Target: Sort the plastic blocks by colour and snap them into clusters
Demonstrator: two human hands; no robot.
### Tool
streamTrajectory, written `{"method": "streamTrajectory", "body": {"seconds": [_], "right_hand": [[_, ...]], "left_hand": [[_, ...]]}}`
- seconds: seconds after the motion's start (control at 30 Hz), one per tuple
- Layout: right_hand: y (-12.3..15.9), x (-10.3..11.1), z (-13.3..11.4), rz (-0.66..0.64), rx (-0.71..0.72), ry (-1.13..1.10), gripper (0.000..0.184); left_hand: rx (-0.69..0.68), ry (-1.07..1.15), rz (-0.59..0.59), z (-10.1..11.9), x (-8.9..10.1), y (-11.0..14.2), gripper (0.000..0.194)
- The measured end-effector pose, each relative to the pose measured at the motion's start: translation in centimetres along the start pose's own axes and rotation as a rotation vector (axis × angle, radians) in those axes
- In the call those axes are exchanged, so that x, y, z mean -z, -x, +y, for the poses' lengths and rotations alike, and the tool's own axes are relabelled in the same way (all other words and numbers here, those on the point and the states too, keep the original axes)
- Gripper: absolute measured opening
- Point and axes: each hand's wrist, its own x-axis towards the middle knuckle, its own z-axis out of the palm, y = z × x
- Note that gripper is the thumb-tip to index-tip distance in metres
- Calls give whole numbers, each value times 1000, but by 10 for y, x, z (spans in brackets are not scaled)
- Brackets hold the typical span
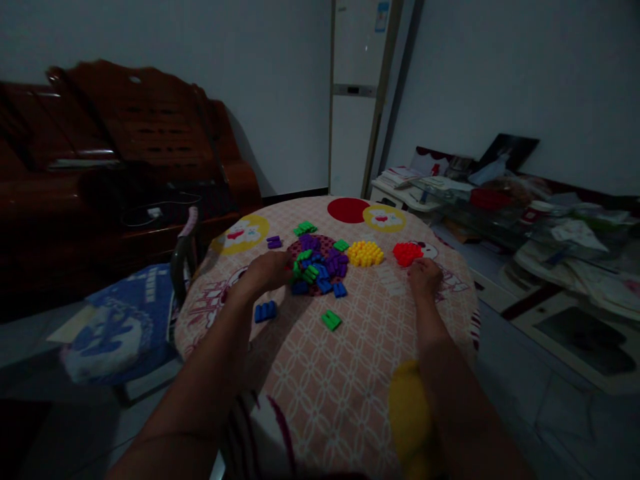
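1. On the table (320,373), our left hand (270,269) is left among the blocks (320,270) — its grip we cannot tell.
2. Our right hand (425,275) is at the red pile (407,253), grip likewise unclear — the yellow pile (365,253) between.

Open passage runs across the pink patterned fabric tablecloth (360,373) at the lower centre of the frame, interrupted by a green ridged plastic piece (331,320). A blue ridged plastic piece (265,311) obstructs the approach left of centre, below the bare left hand (270,272). At mid-frame, a heap of purple, green and blue plastic pieces (337,263) blocks lateral travel. Right of centre, a narrow gap separates a yellow knobbed plastic cluster (365,254) from a red knobbed plastic cluster (407,253); the bare right hand (425,276) occupies the latter's lower edge.
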Motion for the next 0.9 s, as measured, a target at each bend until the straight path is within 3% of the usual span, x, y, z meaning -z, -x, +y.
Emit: {"method": "streamTrajectory", "body": {"seconds": [0.1, 0.27, 0.4, 0.47, 0.57, 0.7, 0.8, 0.9], "right_hand": [[5, -2, -9, -7, -29, -80, 29], [30, -8, -48, -215, 196, -231, 28], [51, -14, -81, -320, 456, -259, 27], [56, -16, -88, -351, 515, -220, 31], [56, -18, -85, -363, 486, -183, 33], [49, -17, -73, -417, 285, -249, 32], [46, -16, -69, -440, 175, -380, 27], [47, -18, -70, -420, 143, -456, 21]], "left_hand": [[-61, 211, 141, 20, 4, -16, 16], [-239, 747, 74, 70, -17, -45, 22], [-283, 836, 78, 106, -39, -61, 23], [-297, 847, 89, 118, -49, -64, 24], [-311, 930, 78, 127, -64, -64, 31], [-372, 1028, 7, 131, -82, -62, 37], [-426, 966, -34, 136, -84, -58, 41], [-431, 824, 62, 145, -81, -50, 38]]}}
